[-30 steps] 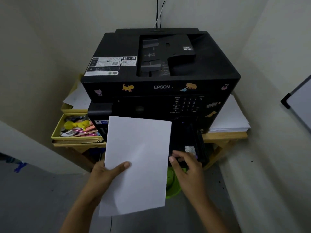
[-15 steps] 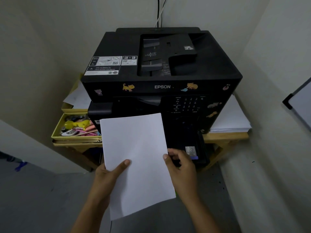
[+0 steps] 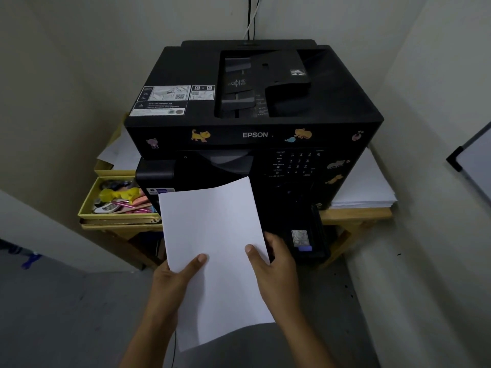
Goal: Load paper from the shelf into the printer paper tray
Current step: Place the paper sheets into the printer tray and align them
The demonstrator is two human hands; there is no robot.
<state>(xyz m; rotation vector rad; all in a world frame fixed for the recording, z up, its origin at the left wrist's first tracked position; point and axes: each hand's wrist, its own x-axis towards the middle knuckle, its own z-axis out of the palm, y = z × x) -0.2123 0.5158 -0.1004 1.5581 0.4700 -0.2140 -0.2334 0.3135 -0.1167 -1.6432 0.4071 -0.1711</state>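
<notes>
White sheets of paper (image 3: pixel 215 235) are held flat in front of the black Epson printer (image 3: pixel 249 102). My left hand (image 3: pixel 172 282) grips the paper's left edge, thumb on top. My right hand (image 3: pixel 276 269) grips its right edge, thumb on top. The paper's far edge lies over the printer's lower front. The pulled-out black paper tray (image 3: pixel 308 243) juts forward just right of the paper; most of its inside is hidden under the sheets.
A stack of white paper (image 3: pixel 364 187) lies on the wooden shelf (image 3: pixel 356 216) right of the printer. A yellow box of pens and small items (image 3: pixel 119 200) sits on the left. Walls stand close on both sides, and a whiteboard edge (image 3: pixel 467 158) is at far right.
My right hand left the tray's front and took the paper's right edge. The paper moved right and forward, toward the printer, turning slightly anticlockwise.
</notes>
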